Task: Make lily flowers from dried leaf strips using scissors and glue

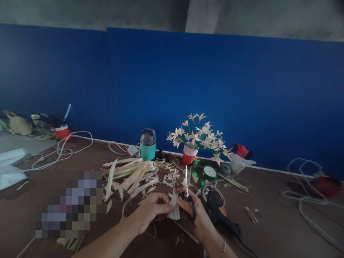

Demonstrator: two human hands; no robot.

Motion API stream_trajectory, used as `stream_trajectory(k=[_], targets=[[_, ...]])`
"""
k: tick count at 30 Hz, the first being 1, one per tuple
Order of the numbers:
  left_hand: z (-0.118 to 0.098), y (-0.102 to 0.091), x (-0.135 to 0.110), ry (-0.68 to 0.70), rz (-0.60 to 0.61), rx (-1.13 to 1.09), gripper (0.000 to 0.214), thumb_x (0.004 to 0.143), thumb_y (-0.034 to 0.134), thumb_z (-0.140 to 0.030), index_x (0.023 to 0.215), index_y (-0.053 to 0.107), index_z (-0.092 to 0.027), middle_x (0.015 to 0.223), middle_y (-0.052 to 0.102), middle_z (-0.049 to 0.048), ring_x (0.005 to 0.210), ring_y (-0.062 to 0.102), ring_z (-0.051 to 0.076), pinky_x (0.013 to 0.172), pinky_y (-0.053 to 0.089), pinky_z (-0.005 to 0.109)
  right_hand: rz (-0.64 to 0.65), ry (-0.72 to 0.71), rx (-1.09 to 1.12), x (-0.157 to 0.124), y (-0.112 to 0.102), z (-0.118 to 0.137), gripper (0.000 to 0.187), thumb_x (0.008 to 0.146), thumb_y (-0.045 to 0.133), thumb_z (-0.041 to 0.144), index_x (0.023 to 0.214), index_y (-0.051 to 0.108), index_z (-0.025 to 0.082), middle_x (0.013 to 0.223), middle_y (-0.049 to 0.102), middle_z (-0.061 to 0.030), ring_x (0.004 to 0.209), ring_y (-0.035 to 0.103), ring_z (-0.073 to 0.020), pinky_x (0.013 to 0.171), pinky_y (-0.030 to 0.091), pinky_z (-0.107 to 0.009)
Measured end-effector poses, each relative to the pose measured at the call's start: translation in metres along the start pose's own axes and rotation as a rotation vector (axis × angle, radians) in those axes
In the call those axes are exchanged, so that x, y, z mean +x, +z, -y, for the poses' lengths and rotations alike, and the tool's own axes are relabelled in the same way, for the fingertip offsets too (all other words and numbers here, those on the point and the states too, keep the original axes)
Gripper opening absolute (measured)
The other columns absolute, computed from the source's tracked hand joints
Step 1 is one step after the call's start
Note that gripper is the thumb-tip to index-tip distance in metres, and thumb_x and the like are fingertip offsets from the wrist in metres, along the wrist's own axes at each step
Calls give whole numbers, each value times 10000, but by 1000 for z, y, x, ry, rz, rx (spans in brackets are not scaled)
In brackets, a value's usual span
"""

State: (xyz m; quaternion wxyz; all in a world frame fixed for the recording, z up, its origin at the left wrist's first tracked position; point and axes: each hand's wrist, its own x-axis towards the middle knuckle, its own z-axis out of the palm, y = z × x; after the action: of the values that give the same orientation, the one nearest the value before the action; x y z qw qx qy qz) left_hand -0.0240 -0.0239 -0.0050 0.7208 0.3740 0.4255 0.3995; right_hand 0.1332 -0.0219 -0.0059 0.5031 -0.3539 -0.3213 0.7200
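In the head view, my left hand (156, 208) pinches a pale piece of corn husk (175, 211) between thumb and fingers. My right hand (197, 216) has a pair of scissors (186, 181) hooked in it, blades pointing up and away, dark handle loop against the palm. Its thumb and fingertips meet the same husk piece from the right. Just beyond both hands lie loose husk strips and cut scraps (139, 175). A black hot glue gun (221, 216) rests right of my right hand.
Behind stand a red cup (189, 156) of husk flowers (201, 134) and a teal lidded container (147, 150). A green ribbon spool (209, 172) and clear plastic container (238, 164) sit right of the cup. White cables (63, 152) loop at left. A blue partition (172, 82) edges the table.
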Motion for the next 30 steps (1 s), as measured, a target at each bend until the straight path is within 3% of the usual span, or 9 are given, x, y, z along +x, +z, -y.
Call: stream_trajectory(k=[5, 10, 17, 21, 30], targets=[[0, 2, -1, -36, -7, -111, 329, 456, 831, -281, 555, 545, -152, 493, 573, -39, 445, 459, 70, 463, 278, 194, -1, 23, -19, 1, -1, -1, 414, 537, 832, 261, 867, 592, 197, 639, 598, 53, 502, 530, -82, 458, 390, -166], [-2, -2, 2, 99, -71, -224, 284, 535, 802, -255, 555, 539, -150, 493, 572, -39, 459, 490, 77, 488, 337, 193, -26, 16, -285, 1, -2, 2, 453, 575, 808, 364, 914, 581, 169, 600, 595, 38, 526, 533, -87, 422, 352, -145], [-11, -8, 1, 232, -169, -424, 248, 600, 778, -239, 600, 546, -153, 572, 595, -28, 514, 532, 84, 531, 421, 196, 220, 175, -486, -8, 5, -1, 515, 621, 729, 518, 906, 550, 129, 628, 624, -9, 506, 548, -90, 382, 312, -145], [-12, -6, 1, 258, -195, -444, 247, 588, 785, -222, 606, 549, -151, 566, 597, -25, 522, 538, 85, 525, 427, 187, 269, 165, -505, -10, 8, -1, 519, 598, 744, 524, 879, 559, 129, 606, 601, 12, 513, 535, -79, 447, 380, -161], [-9, 0, -2, 238, -241, -375, 255, 576, 781, -210, 600, 531, -161, 590, 611, -21, 542, 547, 92, 548, 417, 196, 284, 159, -488, -10, 9, -6, 528, 587, 736, 554, 858, 535, 148, 593, 579, 29, 463, 520, -69, 392, 353, -151]])
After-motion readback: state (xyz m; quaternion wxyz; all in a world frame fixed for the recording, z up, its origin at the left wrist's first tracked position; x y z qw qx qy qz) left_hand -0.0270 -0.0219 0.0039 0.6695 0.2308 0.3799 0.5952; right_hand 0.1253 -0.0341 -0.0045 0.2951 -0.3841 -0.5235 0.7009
